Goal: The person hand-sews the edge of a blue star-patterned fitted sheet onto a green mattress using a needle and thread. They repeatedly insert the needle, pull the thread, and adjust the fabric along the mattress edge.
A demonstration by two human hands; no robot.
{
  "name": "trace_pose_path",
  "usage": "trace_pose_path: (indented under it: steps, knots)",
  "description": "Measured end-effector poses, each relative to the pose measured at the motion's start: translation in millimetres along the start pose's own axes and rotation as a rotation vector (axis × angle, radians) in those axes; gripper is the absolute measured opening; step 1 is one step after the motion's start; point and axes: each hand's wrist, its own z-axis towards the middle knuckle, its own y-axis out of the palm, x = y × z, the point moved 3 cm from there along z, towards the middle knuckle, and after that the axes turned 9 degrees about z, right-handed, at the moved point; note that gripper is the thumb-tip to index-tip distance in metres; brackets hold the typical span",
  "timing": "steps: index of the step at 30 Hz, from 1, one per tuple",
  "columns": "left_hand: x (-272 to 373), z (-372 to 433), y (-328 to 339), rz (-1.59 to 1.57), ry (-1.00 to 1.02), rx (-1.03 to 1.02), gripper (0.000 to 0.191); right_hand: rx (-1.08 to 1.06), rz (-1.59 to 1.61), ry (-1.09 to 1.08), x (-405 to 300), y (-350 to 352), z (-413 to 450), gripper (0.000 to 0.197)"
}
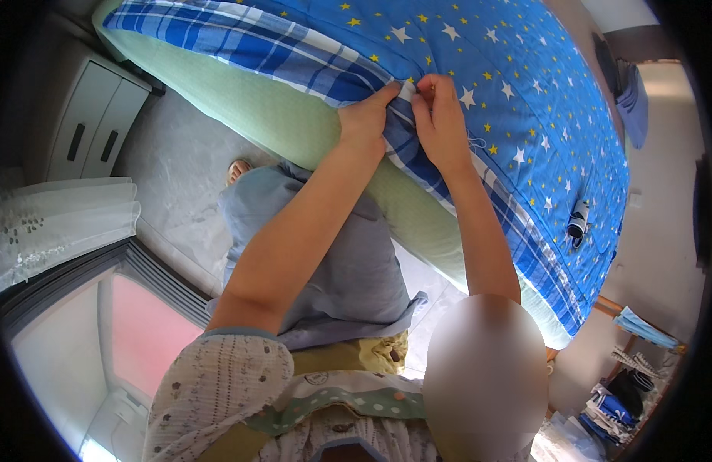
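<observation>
A blue quilt [523, 110] printed with white and yellow stars lies over a pale green mattress [275, 115]. Its blue-and-white plaid border [246, 55] folds up along the near side. My left hand [364, 118] grips this border, thumb on top, and bunches the cloth. Close on its right, my right hand [442, 124] has its thumb and forefinger pinched at a whitish fold [406, 92] of the same edge. Whether anything small sits between those fingertips is hidden. Beside my right wrist, a loop of white thread [477, 142] rests on the quilt.
A small cylindrical object [577, 222] with a dark end lies on the quilt at right. Left stand a grey cabinet [96, 124] and a sheer white curtain [67, 219] by a window. Folded clothes [613, 407] fill a rack at lower right. Part of another person [486, 375] appears blurred.
</observation>
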Motion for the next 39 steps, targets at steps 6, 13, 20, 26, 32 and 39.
trace_pose_path:
  steps: [6, 13, 20, 26, 32, 39]
  knots:
    - [-4, 2, -1, 0.054, 0.165, 0.016, 0.046, -0.041, -0.065, -0.017, 1, 7, 4, 0.015]
    - [-1, -2, -1, 0.061, 0.243, 0.036, 0.050, -0.061, -0.238, -0.008, -9, 7, 8, 0.006]
    - [3, -8, 3, 0.008, 0.172, 0.027, 0.051, 0.214, 0.405, -0.190, -43, -26, 71, 0.011]
    - [3, -6, 1, -0.019, 0.165, 0.020, 0.046, 0.484, 0.424, -0.312, -145, -117, 83, 0.011]
    - [-2, -2, -1, 0.004, 0.096, 0.045, 0.051, 0.433, 0.338, -0.379, -135, -210, 78, 0.015]
    - [2, -2, -2, 0.036, 0.129, 0.076, 0.046, 0.606, 0.211, -0.556, -164, -213, 64, 0.016]
